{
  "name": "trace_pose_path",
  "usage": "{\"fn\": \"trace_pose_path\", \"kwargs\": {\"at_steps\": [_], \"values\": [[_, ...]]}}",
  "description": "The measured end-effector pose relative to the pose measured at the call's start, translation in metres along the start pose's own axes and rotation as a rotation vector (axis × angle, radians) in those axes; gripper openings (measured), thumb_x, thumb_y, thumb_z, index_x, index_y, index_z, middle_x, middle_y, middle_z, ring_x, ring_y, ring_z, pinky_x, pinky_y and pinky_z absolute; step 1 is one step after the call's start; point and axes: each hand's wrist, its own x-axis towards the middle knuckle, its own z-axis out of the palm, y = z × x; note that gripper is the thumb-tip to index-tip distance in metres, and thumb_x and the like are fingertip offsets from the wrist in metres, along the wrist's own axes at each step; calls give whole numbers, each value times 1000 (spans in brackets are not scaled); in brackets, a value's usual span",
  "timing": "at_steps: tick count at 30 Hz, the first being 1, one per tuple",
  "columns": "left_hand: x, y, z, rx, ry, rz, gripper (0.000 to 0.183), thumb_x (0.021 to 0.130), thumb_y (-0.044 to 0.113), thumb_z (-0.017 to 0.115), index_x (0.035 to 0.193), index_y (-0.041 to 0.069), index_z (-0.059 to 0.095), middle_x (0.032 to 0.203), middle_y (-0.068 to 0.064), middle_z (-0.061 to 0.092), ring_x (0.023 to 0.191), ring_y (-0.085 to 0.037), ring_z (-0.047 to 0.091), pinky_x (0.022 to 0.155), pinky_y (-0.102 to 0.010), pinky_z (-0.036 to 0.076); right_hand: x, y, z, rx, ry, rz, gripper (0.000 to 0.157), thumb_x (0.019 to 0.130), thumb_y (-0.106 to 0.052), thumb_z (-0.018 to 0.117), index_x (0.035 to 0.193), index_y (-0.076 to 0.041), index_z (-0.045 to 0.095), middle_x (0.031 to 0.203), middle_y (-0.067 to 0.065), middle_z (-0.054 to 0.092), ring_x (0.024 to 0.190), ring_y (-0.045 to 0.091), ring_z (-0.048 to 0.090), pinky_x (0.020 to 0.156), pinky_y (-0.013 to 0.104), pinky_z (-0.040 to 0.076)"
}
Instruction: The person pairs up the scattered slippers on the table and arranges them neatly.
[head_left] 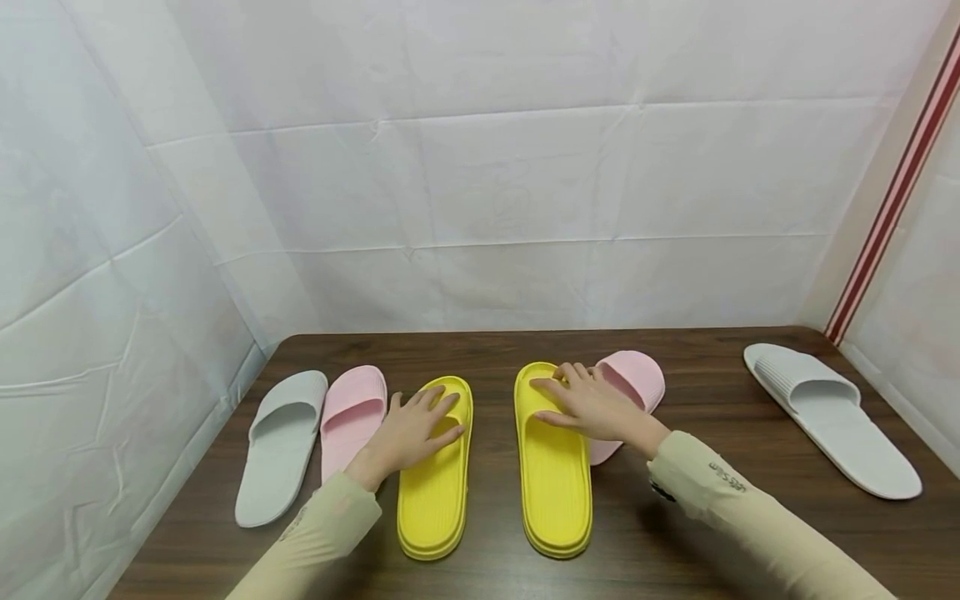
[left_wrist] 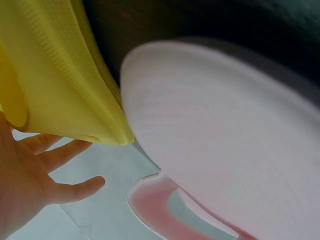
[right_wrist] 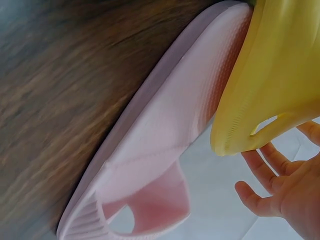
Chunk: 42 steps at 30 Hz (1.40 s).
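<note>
L hand [head_left: 411,431] & R hand [head_left: 588,402]: both bare, palms down, fingers spread, R slightly farther fwd. Beige-sleeved L forearm [head_left: 318,525] reaches in from lower left, R forearm [head_left: 757,508] from lower right.

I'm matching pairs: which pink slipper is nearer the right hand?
The pink slipper beside the right hand, right of the yellow slippers; the other pink slipper lies by the left hand.
</note>
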Motion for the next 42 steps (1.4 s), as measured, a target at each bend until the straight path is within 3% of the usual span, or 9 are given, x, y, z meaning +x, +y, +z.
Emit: {"fn": "trace_pose_path", "kwargs": {"at_steps": [16,33,42], "values": [[-2,-4,2,-39,16,17,54,90,49,40,134,17,41,137,-13,40,124,-33,41,94,-62,27,22,-16,9,103,-50,15,48,89,-50,43,127,-21,46,112,12,49,102,26,45,81,42,31],[-2,-2,4,-53,13,23,54,91,47,40,134,15,41,137,-14,40,125,-33,39,94,-63,26,36,-23,21,159,-175,89,52,90,-53,34,132,-22,40,117,13,45,107,29,43,88,50,30],[-2,-2,5,-42,15,10,54,91,48,39,134,16,40,137,-13,40,126,-32,38,95,-63,26,40,-24,24,158,-172,92,51,91,-52,34,131,-22,40,117,12,46,109,29,43,86,49,30]]}}
